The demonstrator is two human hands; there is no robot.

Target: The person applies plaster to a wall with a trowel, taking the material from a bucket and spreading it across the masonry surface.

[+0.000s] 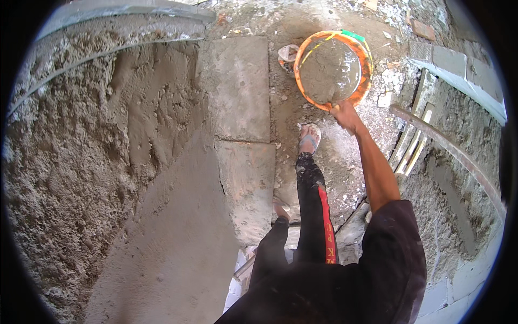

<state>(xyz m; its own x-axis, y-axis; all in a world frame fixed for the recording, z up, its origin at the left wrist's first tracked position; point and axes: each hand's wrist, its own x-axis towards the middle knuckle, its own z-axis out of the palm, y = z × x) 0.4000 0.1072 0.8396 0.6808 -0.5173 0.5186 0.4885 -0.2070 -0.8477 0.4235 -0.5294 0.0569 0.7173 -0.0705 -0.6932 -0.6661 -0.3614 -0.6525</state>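
Note:
My right hand (346,116) reaches forward with its fingers closed at the near rim of an orange bucket (366,67). Wet grey mortar (328,75) with a watery sheen fills the bucket. A yellow strip runs along the far rim, with a green piece (353,35) on it. Whether a tool handle is also inside my grip cannot be made out. My left hand is out of the picture.
To the left rises a wall with rough render (59,146) and a smoother mortar-coated area (172,232). Concrete slabs (243,89) run beside my sandalled feet. A long bent bar (448,143) and wooden pieces (413,135) lie right. Rubble litters the ground around the bucket.

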